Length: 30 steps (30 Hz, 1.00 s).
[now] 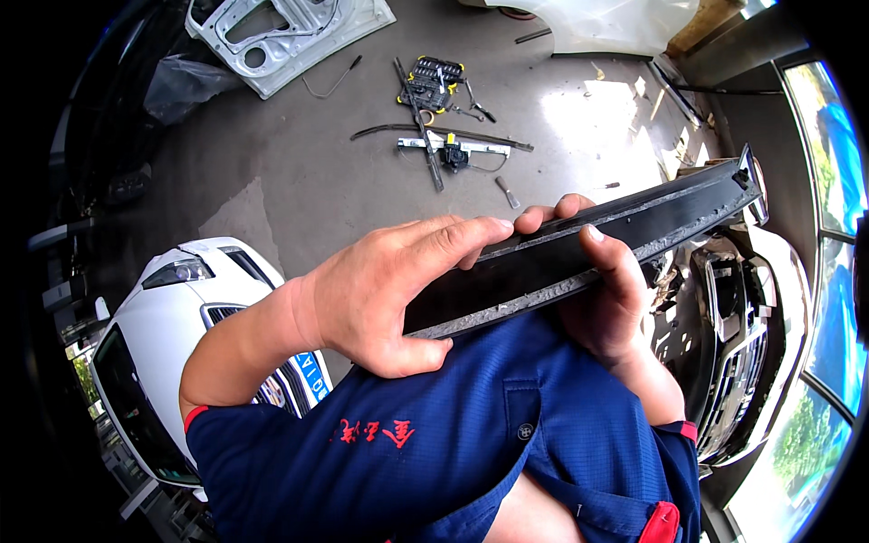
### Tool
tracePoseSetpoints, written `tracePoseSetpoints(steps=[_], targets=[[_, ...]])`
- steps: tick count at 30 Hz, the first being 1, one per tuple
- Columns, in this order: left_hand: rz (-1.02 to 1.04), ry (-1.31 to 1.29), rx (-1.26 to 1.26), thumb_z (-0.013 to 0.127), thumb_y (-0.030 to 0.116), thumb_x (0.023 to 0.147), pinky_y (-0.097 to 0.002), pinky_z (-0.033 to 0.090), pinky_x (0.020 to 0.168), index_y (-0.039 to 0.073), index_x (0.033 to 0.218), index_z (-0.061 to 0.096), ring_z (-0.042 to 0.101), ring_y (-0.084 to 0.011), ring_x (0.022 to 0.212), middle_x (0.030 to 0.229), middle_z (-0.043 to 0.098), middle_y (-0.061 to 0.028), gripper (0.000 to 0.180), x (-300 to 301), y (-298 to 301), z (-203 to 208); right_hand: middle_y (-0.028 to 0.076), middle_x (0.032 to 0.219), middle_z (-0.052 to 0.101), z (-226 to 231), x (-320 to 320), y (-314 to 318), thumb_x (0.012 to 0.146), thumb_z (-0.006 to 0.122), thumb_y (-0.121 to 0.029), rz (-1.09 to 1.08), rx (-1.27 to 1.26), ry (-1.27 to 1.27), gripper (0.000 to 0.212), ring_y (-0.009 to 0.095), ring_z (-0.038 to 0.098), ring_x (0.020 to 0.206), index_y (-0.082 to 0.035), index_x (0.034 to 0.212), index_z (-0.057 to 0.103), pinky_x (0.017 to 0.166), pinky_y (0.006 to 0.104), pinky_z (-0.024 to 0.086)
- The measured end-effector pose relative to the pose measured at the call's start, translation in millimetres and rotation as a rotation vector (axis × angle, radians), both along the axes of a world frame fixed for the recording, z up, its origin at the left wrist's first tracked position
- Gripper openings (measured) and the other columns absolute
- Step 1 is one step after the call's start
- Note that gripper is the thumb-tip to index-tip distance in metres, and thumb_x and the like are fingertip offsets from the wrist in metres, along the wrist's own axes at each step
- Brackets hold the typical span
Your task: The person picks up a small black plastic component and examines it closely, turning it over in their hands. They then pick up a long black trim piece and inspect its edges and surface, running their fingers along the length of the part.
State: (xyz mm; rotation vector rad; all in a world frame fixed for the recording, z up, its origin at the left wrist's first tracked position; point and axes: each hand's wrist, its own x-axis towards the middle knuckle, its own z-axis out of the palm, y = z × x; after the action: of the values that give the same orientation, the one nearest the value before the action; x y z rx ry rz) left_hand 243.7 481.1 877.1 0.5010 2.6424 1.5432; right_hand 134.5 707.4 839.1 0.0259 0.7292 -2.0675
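Note:
I hold a long black trim strip [683, 210] across the front of my chest, its far end pointing up to the right. Rough grey residue runs along its edges. Wrapped round the strip's left part is my left hand [371, 285], fingers over the upper edge and thumb at the lower edge; it hides that end. My right hand [617, 294] grips farther along, with the thumb on the strip's face and the fingertips showing over the upper edge. Both hands are closed on the strip.
On the grey floor [299, 172] lie a black tool case [425, 86], a window regulator [453, 152], dark strips and loose hand tools. A bare car door [272, 45] lies behind. A white car [145, 371] stands left, a dismantled front end [733, 335] right.

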Motion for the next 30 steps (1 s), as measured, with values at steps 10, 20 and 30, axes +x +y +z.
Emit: tracePoseSetpoints(steps=[10,20,30], targets=[[-0.025,-0.056,0.003,0.073,0.012,0.059,-0.0366,0.055,0.082,-0.008,0.150,0.043,0.065,-0.0297,0.087,0.106,0.063,-0.0196,0.098,7,-1,-1,0.022,0.124,0.065,-1,1,1,0.098,0.055,-0.018,0.040,0.057,-0.041,0.033,0.035,0.063,0.118,-0.007,0.129,0.053,0.105,0.0499,0.050],[0.039,0.009,0.001,0.075,0.012,0.058,-0.0374,0.057,0.084,-0.007,0.150,0.044,0.068,-0.0316,0.091,0.116,0.066,-0.0213,0.099,5,-1,-1,0.019,0.125,0.063,1,-1,-2,0.097,0.054,-0.018,0.040,0.010,0.019,0.032,0.034,0.061,0.121,-0.008,0.127,0.050,0.109,0.0494,0.048],[0.020,0.042,-0.074,0.075,0.010,0.059,-0.0376,0.057,0.080,-0.007,0.146,0.050,0.068,-0.0311,0.087,0.111,0.067,-0.0196,0.092,5,-2,9,0.020,0.127,0.061,-4,4,-4,0.090,0.055,-0.012,0.009,-0.097,0.054,0.041,0.036,0.057,0.126,-0.008,0.130,0.048,0.113,0.0517,0.044]])
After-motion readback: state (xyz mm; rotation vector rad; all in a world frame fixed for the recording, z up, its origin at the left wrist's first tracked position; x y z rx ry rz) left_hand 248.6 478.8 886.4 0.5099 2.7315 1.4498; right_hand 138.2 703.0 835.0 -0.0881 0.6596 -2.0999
